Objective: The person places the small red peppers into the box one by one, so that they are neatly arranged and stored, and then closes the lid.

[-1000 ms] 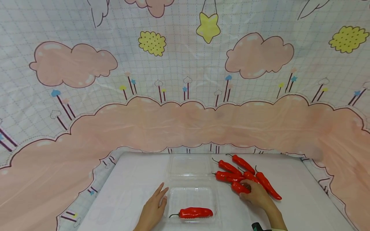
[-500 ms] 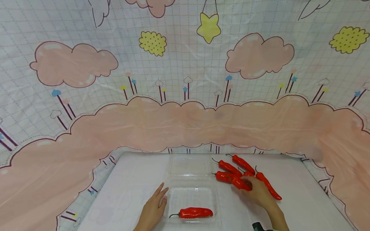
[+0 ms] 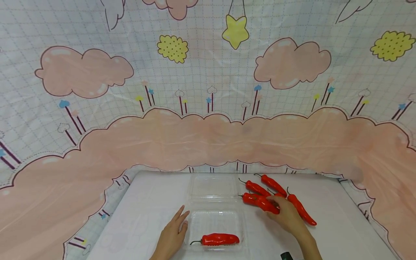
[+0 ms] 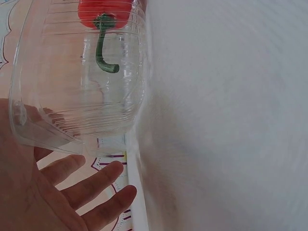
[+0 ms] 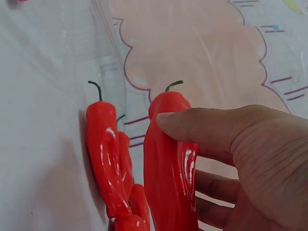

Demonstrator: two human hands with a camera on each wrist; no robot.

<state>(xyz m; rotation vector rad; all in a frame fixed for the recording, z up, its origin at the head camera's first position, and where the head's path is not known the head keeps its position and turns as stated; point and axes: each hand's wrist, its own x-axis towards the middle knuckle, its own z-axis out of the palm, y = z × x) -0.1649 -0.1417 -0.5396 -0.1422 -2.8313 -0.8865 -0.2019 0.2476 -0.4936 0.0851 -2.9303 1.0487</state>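
Between thumb and fingers my right hand [image 3: 289, 216] pinches a red pepper [image 5: 169, 163], held above other peppers in the right wrist view. Its green stem [image 5: 174, 84] points away from the hand. My left hand [image 3: 172, 233] lies with spread fingers against the left side of a clear plastic container [image 3: 216, 220]. One red pepper [image 3: 220, 239] lies crosswise in the container's near part, its stem to the left. In the left wrist view the left hand's fingers [image 4: 96, 185] are loosely extended beside the container wall [image 4: 77, 120].
Several red peppers [image 3: 300, 209] lie on the white table [image 3: 338, 202] right of the container. The container's lid [image 3: 213, 186] lies open behind its base. A dark object [image 3: 286, 256] shows at the bottom edge. A patterned cloth [image 3: 208, 141] hangs behind the table.
My right hand has taken a pepper from the near side of the pile and shifted it slightly up and away. The left hand has stayed beside the container.
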